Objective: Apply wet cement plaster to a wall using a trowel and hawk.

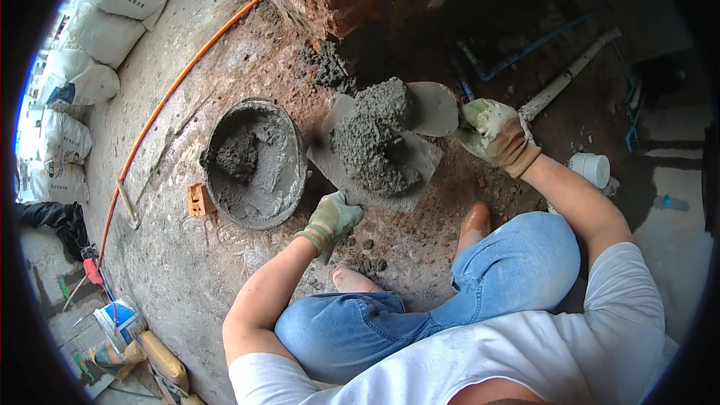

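Observation:
Gripped in my gloved left hand [331, 219] is a flat grey mortar board [426, 161], held at its near edge. A thick heap of wet grey mortar [367, 139] covers most of the board. My right hand [495, 135], in a dirty pale glove with a brown cuff, is closed around a trowel, whose handle it hides. The trowel's rounded metal blade [436, 110] lies against the heap's right side. Left of the board stands a round dark bucket [298, 180] with more mortar [238, 154] inside.
A broken orange brick [199, 200] touches the bucket's left side. An orange hose [161, 109] runs across the floor beyond it. White sacks [94, 26] line the far left. A brick wall corner [330, 0] rises ahead, with a pale pipe [570, 73] to the right.

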Tool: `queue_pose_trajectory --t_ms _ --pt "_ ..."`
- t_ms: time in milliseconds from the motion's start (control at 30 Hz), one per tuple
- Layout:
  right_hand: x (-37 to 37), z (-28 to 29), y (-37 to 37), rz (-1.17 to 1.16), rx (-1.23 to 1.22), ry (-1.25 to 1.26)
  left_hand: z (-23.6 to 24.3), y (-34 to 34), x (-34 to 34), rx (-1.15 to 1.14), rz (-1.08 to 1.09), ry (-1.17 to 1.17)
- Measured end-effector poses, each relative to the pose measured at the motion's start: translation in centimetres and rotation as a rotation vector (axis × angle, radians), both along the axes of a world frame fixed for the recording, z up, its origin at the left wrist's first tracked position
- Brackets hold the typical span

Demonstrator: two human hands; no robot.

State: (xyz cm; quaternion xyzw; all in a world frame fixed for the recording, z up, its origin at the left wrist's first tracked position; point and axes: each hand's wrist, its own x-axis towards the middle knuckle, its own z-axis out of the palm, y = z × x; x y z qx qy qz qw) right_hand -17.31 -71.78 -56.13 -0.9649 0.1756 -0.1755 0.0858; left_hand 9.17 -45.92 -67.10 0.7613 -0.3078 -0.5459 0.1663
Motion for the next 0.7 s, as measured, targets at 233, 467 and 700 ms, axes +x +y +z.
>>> queue_pose_trajectory --t_ms 233,467,700 --pt "7.6 -3.0 -4.7 -0.322 0.858 0.313 -0.4 2.2 0.0 0.098 -0.213 -0.047" --pt "12.1 0.0 -6.5 -0.424 1.014 0.289 -2.0 4.0 -1.0 0.127 -0.109 0.212" --pt "11.3 -5.1 1.6 -0.473 1.109 -0.13 -2.8 3.9 -0.4 0.098 -0.14 0.211"
